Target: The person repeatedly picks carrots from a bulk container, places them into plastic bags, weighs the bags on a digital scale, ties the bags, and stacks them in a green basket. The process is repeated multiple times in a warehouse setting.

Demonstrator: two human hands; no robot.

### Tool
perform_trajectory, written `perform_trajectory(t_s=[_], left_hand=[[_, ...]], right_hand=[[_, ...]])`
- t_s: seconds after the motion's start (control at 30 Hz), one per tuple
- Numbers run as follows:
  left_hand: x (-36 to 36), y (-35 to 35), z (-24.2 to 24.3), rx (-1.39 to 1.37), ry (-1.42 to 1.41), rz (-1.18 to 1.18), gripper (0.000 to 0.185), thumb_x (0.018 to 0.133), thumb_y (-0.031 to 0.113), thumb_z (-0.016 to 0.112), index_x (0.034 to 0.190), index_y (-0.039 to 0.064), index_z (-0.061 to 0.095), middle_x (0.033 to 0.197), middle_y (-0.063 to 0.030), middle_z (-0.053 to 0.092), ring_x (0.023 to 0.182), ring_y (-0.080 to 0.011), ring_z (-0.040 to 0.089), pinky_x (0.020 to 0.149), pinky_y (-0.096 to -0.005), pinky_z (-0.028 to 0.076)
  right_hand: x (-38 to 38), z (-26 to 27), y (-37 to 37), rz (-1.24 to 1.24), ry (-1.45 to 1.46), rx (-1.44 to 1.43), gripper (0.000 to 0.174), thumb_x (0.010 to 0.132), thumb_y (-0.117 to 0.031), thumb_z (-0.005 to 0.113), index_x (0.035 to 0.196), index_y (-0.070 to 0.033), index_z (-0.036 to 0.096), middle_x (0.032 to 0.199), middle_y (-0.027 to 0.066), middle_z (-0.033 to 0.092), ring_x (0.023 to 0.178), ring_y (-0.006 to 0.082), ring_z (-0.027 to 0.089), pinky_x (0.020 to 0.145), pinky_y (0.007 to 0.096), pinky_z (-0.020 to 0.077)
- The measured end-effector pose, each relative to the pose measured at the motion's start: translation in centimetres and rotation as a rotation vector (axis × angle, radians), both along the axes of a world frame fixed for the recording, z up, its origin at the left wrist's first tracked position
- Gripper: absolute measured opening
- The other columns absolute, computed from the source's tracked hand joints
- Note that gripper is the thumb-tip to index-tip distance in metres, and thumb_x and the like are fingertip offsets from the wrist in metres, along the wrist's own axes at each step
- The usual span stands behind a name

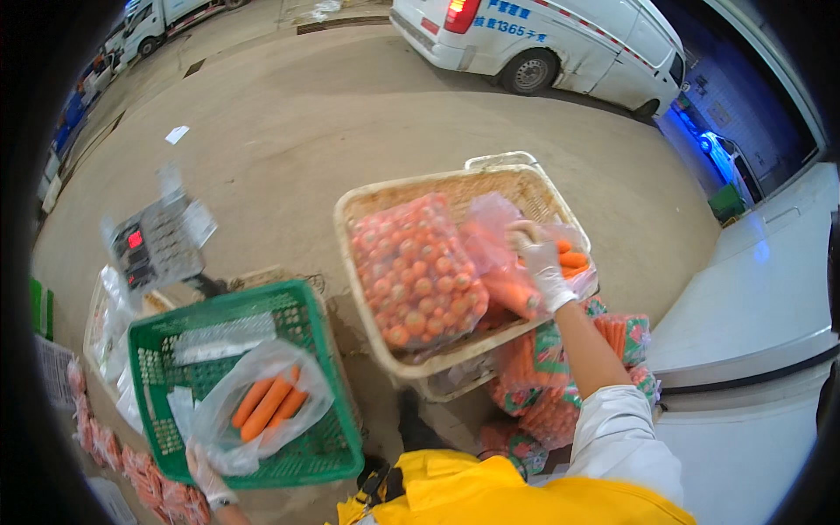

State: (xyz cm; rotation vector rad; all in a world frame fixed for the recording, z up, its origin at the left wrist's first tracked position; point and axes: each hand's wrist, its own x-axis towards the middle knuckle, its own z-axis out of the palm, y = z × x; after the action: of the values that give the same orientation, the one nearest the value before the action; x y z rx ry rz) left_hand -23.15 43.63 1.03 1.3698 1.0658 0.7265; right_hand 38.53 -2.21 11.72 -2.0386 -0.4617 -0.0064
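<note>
My gloved left hand [207,474] is at the rim of an open clear plastic bag [223,400] with several carrots [266,407] in it; whether its fingers grip the film is hard to tell. That bag lies in a green plastic basket [344,420]. My gloved right hand [541,259] reaches over a cream plastic basket [361,315], its fingers on a pink plastic bag of carrots [502,279]. Loose carrots [574,259] show just right of it in an opened bag. A large packed bag of carrots [413,275] fills the cream basket's left side.
A digital scale display [157,246] with lit red digits stands behind the green basket. Bagged carrots [548,407] are piled below the cream basket, beside white metal panels [748,262]. More pink bags [151,482] lie at lower left. A white van [551,46] stands beyond.
</note>
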Motion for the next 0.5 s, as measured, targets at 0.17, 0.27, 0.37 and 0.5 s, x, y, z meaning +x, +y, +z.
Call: perform_trajectory(t_s=[0.17, 0.27, 0.37, 0.5], left_hand=[[-2.3, 0.0, -1.3, 0.016, 0.176, 0.158, 0.047, 0.093, 0.030, 0.052, 0.130, 0.001, 0.045, 0.126, -0.0123, 0.050, 0.114, -0.0242, 0.048, 0.096, -0.0364, 0.040], [-3.3, -0.5, -1.6, -0.093, 0.071, 0.201, 0.050, 0.092, 0.034, 0.053, 0.132, 0.005, 0.044, 0.126, -0.0105, 0.051, 0.112, -0.0255, 0.050, 0.094, -0.0377, 0.042], [-3.2, -1.5, -1.0, -0.219, -0.010, 0.410, 0.051, 0.091, 0.036, 0.055, 0.131, 0.006, 0.046, 0.125, -0.0091, 0.052, 0.109, -0.0253, 0.052, 0.092, -0.0379, 0.044], [-1.3, -3.8, 0.9, -0.123, 0.099, 0.440, 0.043, 0.090, 0.031, 0.056, 0.124, 0.005, 0.051, 0.117, -0.0074, 0.055, 0.102, -0.0209, 0.053, 0.089, -0.0342, 0.044]], right_hand=[[11.9, -5.4, -11.9, -0.067, 0.022, -1.078, 0.031, 0.075, -0.020, 0.066, 0.105, -0.012, 0.065, 0.102, 0.0152, 0.065, 0.098, 0.0320, 0.061, 0.087, 0.0383, 0.0472], [15.0, -9.6, -12.0, 0.023, 0.107, -1.118, 0.050, 0.072, -0.030, 0.070, 0.119, -0.017, 0.059, 0.117, 0.0142, 0.060, 0.107, 0.0313, 0.057, 0.093, 0.0395, 0.0453], [17.7, -13.8, -10.6, 0.195, 0.186, -1.087, 0.063, 0.067, -0.042, 0.073, 0.122, -0.015, 0.058, 0.122, 0.0149, 0.058, 0.111, 0.0311, 0.055, 0.095, 0.0387, 0.0438], [21.5, -17.5, -10.4, 0.196, 0.377, -1.427, 0.062, 0.072, -0.048, 0.067, 0.120, -0.009, 0.059, 0.122, 0.0142, 0.058, 0.111, 0.0311, 0.057, 0.093, 0.0425, 0.0458]])
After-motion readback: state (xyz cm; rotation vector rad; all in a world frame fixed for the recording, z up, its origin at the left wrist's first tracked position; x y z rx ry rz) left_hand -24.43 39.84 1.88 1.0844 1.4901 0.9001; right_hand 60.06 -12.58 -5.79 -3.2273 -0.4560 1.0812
